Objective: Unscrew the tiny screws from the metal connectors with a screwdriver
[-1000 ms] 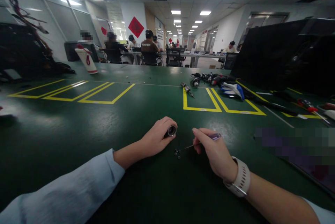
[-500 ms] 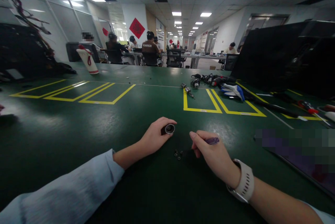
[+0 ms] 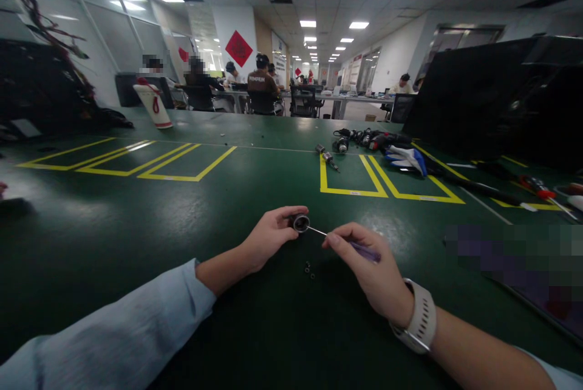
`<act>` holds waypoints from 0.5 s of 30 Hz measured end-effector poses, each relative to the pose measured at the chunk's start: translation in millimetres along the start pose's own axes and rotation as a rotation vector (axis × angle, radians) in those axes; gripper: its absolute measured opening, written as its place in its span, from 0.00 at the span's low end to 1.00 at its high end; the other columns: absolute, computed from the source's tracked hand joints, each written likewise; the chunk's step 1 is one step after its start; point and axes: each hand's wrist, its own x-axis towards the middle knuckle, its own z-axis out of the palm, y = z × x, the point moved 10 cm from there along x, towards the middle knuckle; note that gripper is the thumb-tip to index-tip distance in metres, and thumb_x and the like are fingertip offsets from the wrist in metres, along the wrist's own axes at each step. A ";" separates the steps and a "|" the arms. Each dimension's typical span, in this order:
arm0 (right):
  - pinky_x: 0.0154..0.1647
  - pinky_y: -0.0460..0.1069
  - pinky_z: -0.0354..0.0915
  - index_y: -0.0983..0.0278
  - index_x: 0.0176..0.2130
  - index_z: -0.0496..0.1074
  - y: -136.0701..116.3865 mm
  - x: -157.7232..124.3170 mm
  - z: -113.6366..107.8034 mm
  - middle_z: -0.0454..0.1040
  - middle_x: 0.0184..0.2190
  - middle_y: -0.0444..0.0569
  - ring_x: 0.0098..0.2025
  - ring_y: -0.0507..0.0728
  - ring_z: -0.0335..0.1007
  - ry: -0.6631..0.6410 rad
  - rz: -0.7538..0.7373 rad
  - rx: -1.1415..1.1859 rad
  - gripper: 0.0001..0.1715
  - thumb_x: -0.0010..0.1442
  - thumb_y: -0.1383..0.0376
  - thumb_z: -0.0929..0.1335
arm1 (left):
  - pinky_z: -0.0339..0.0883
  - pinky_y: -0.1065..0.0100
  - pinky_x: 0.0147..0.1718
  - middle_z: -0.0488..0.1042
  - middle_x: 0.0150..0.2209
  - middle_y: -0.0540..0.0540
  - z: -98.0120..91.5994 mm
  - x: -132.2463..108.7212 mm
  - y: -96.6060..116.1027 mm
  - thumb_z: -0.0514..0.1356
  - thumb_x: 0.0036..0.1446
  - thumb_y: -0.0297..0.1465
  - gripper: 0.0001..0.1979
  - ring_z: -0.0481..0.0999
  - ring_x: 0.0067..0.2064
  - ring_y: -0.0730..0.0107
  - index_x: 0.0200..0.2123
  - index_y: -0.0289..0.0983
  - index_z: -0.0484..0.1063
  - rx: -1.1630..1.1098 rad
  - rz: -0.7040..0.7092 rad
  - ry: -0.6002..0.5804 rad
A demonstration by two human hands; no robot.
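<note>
My left hand (image 3: 268, 237) grips a small black and silver cylindrical part (image 3: 299, 222) just above the green table, its open end turned to the right. My right hand (image 3: 368, 262) pinches a small screwdriver (image 3: 350, 246) with a purple handle; its thin metal tip reaches into the open end of the part. A few tiny dark screws (image 3: 309, 269) lie on the table just below and between my hands. A white watch band sits on my right wrist.
Yellow taped rectangles (image 3: 182, 162) mark the green table (image 3: 136, 220). Farther back lie a metal bit (image 3: 327, 157), a pile of drill parts (image 3: 359, 136), a white and blue glove (image 3: 405, 158) and a red-handled tool (image 3: 540, 185). Black monitors stand at right; people sit at distant desks.
My right hand turned the screwdriver from pointing down at the screws up and leftward, so its tip now meets the part. My left hand tilted the part slightly toward it.
</note>
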 end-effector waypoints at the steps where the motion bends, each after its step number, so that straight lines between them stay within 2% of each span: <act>1: 0.31 0.49 0.63 0.64 0.32 0.72 -0.3 -0.2 2.4 0.74 0.29 0.46 0.31 0.54 0.68 -0.019 0.005 -0.018 0.12 0.55 0.57 0.67 | 0.58 0.59 0.53 0.74 0.46 0.44 0.6 -0.2 -0.2 0.58 0.39 0.15 0.25 0.72 0.47 0.64 0.45 0.34 0.71 -0.012 -0.001 -0.001; 9: 0.39 0.52 0.67 0.62 0.37 0.73 0.5 -0.4 14.8 0.75 0.36 0.48 0.38 0.56 0.71 -0.109 -0.016 -0.134 0.10 0.55 0.61 0.66 | 0.60 0.60 0.51 0.74 0.46 0.44 1.6 -0.3 -2.2 0.59 0.40 0.16 0.23 0.72 0.47 0.64 0.43 0.35 0.72 -0.026 -0.003 -0.021; 15: 0.44 0.54 0.66 0.62 0.39 0.73 -13.3 -5.6 22.4 0.75 0.38 0.49 0.41 0.56 0.70 -0.136 -0.179 -0.291 0.09 0.56 0.66 0.66 | 0.61 0.61 0.50 0.75 0.44 0.43 -1.9 0.5 -2.9 0.58 0.42 0.19 0.19 0.73 0.46 0.64 0.41 0.34 0.72 0.038 -0.003 0.034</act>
